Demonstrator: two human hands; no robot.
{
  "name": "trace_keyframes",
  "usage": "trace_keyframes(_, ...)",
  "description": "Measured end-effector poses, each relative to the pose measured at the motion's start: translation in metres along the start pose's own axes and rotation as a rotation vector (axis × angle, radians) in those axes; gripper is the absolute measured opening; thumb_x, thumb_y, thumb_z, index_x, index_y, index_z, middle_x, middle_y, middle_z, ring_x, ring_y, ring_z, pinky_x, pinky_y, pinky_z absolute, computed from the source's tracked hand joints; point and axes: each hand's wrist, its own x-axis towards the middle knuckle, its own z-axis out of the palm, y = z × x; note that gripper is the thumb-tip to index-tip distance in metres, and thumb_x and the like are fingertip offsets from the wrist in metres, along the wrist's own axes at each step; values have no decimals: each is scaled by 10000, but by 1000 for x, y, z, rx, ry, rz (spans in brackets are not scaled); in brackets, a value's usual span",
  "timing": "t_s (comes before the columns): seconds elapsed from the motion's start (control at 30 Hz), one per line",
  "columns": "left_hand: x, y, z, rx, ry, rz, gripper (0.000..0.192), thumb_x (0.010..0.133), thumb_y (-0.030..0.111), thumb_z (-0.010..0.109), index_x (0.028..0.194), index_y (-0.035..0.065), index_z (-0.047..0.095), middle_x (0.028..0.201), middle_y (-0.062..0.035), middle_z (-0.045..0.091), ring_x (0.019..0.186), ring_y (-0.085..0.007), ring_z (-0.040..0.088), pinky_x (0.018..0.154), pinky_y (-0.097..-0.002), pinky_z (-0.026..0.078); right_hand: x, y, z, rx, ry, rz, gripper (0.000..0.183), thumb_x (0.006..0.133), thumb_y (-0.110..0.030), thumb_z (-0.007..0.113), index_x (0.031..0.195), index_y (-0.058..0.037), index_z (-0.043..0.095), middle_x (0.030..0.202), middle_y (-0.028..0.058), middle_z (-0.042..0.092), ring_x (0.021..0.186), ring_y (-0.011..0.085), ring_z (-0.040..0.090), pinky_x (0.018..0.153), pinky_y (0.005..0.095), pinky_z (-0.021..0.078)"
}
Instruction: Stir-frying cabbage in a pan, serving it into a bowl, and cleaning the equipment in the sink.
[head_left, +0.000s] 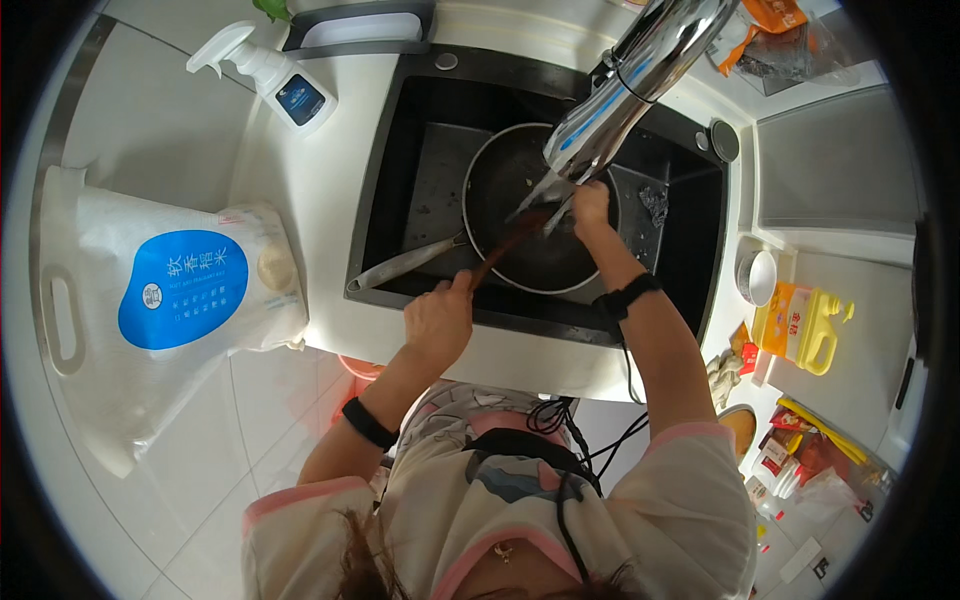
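Note:
My left hand (441, 313) grips the handle of a reddish-brown wooden spatula (499, 253) at the near rim of a dark frying pan (559, 266). The spatula's far end is blurred over the pan, under water (541, 196) running from the chrome faucet (600, 124). My right hand (592, 208) is curled over the pan's right side, just below the faucet spout. Its fingertips are partly hidden, and whether it holds anything does not show. The pan lies in a black sink (442, 176), with its worn handle (405, 262) pointing to the near left corner.
A white spray bottle (292, 94) stands left of the sink, near a large rice bag (97, 247). A crumpled mesh scrubber (654, 204) lies in the sink's right side. On the right are a white bowl (757, 277) and a yellow detergent jug (799, 328).

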Motion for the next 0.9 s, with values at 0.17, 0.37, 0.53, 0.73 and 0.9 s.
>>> trace_keyframes(0.17,4,-8,-2,114,134,-31,147,758,177,549,796,55,476,695,-141,562,592,-337,563,501,-404,451,-57,-30,-1,335,-166,-202,208,717,-156,642,752,3,512,676,71,523,664,142,494,575,286,397)
trace_keyframes(0.37,10,-4,-1,72,165,32,165,727,148,579,787,66,449,687,-129,556,597,-315,566,478,-408,439,-78,-11,26,-538,-85,-1089,188,781,-167,492,905,-37,548,931,152,551,922,305,505,836,399,361)
trace_keyframes(0.53,1,-12,-1,62,201,41,158,700,92,564,804,83,445,714,-106,556,589,-313,562,479,-406,436,-17,6,12,-778,-438,-490,209,796,-167,431,875,-54,588,940,132,570,986,275,488,822,386,382)
trace_keyframes(0.73,11,-13,0,159,228,110,141,682,67,554,772,78,446,700,-70,537,592,-273,568,456,-361,453,-70,13,37,-635,-58,-897,241,805,-202,425,879,-28,574,893,170,561,894,335,519,729,423,426)
trace_keyframes(0.9,4,-17,-3,176,241,92,156,673,64,555,796,80,461,693,-67,532,589,-262,567,449,-354,448,-27,22,28,-763,-353,-814,259,799,-238,447,879,-28,576,891,195,550,872,366,502,800,409,397)
